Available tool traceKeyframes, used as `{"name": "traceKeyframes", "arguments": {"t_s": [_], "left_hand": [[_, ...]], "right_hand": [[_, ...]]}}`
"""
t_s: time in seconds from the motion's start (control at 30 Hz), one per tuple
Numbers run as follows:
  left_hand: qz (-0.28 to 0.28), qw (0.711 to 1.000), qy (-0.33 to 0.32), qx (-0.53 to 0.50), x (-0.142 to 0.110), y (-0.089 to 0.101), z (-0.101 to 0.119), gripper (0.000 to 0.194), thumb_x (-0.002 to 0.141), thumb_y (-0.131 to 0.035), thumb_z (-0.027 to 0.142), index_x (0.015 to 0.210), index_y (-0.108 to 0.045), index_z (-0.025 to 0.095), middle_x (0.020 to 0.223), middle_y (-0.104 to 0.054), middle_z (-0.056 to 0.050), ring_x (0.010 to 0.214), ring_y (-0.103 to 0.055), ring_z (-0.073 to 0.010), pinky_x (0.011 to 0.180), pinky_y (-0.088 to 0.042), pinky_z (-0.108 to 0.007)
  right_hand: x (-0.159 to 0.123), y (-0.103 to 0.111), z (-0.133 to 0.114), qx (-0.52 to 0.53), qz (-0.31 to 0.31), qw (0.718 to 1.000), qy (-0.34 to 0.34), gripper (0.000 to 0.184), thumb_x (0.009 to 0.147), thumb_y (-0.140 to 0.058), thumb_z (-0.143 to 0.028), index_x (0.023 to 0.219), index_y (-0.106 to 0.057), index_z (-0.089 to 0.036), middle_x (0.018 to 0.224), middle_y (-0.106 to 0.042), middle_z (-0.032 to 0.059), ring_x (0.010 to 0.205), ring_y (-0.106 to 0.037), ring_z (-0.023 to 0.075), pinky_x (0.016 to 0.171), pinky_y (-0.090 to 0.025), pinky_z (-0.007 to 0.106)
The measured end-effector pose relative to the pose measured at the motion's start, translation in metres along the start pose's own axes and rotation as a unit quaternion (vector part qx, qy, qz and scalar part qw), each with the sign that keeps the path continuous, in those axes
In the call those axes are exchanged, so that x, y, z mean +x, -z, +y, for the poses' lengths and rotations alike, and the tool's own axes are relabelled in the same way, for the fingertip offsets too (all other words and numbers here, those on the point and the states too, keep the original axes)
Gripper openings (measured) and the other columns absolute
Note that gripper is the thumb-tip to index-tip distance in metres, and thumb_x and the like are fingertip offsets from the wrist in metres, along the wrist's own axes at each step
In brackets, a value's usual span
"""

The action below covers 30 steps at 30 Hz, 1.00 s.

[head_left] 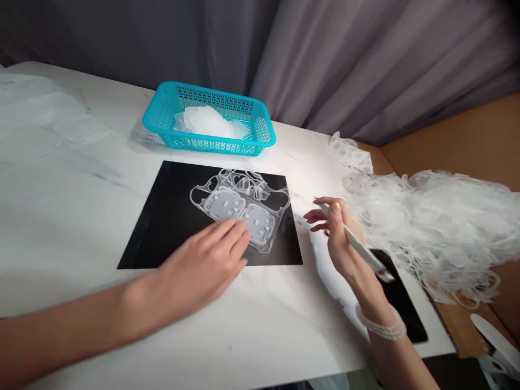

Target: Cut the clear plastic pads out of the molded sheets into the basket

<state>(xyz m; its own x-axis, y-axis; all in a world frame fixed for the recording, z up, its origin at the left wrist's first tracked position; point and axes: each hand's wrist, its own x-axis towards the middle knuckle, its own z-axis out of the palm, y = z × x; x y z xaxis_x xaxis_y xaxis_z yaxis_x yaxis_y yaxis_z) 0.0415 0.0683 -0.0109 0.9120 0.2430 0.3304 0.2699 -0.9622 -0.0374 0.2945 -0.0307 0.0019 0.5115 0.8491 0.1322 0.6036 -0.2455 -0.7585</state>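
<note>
A translucent moulded sheet (pixel 224 202), with two rounded panels, small raised pegs and looped trim around them, lies on a black mat (pixel 156 216). My left hand (pixel 213 252) is stretched over the mat's front edge, its fingertips at the sheet's near side. Those fingers are extended and close together, and whatever is under the palm is hidden. To the right of the mat, my right hand (pixel 339 230) is raised with a slim white pen-like tool (pixel 361 249) held between thumb and fingers. Its thicker end points back toward my wrist.
Behind the mat stands a blue basket (pixel 215 146) with translucent pieces (pixel 201 120) inside. A large heap of clear trimmings (pixel 439 211) spreads over the right side by a cardboard box (pixel 459 132). Thin clear sheets (pixel 40 114) lie at far left. A second dark mat (pixel 400 298) is partly behind my right wrist.
</note>
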Motion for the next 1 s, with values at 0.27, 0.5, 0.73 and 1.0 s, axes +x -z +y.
{"name": "traceKeyframes", "arguments": {"t_s": [0.27,0.5,0.73,1.0], "left_hand": [[-0.062,0.993,0.066,0.071,-0.024,-0.014,0.042,0.057,0.097,-0.052,0.042,0.136,-0.058,0.001,0.140,-0.055,-0.028,0.130,-0.054,-0.0390,0.106,-0.046,-0.047],[-0.060,0.994,0.054,0.073,-0.026,-0.013,0.043,0.056,0.099,-0.049,0.041,0.136,-0.058,-0.001,0.136,-0.055,-0.033,0.130,-0.054,-0.0408,0.105,-0.046,-0.047],[-0.056,0.993,0.064,0.079,-0.026,-0.016,0.044,0.058,0.099,-0.050,0.043,0.135,-0.058,-0.001,0.137,-0.055,-0.031,0.130,-0.054,-0.0403,0.106,-0.046,-0.047],[-0.061,0.993,0.068,0.069,-0.029,-0.017,0.044,0.053,0.100,-0.048,0.034,0.141,-0.052,0.000,0.138,-0.055,-0.030,0.131,-0.053,-0.0393,0.106,-0.047,-0.046]], "right_hand": [[-0.029,-0.033,-0.027,0.056,-0.153,0.979,0.119,0.027,0.098,-0.057,-0.033,0.123,-0.062,-0.022,0.107,-0.075,0.0064,0.094,-0.073,0.0203,0.082,-0.060,0.032],[-0.038,-0.037,-0.026,-0.013,-0.195,0.936,0.291,0.023,0.096,-0.056,-0.008,0.116,-0.065,-0.013,0.111,-0.073,0.0121,0.105,-0.071,0.0189,0.093,-0.059,0.030],[-0.036,-0.046,-0.029,-0.059,-0.181,0.910,0.367,0.026,0.096,-0.053,-0.005,0.119,-0.061,-0.015,0.102,-0.072,0.0112,0.096,-0.072,0.0210,0.081,-0.063,0.034],[-0.038,-0.031,-0.036,-0.139,-0.210,0.877,0.410,0.019,0.096,-0.046,-0.002,0.105,-0.063,-0.006,0.088,-0.071,0.0151,0.097,-0.071,0.0262,0.084,-0.064,0.039]]}}
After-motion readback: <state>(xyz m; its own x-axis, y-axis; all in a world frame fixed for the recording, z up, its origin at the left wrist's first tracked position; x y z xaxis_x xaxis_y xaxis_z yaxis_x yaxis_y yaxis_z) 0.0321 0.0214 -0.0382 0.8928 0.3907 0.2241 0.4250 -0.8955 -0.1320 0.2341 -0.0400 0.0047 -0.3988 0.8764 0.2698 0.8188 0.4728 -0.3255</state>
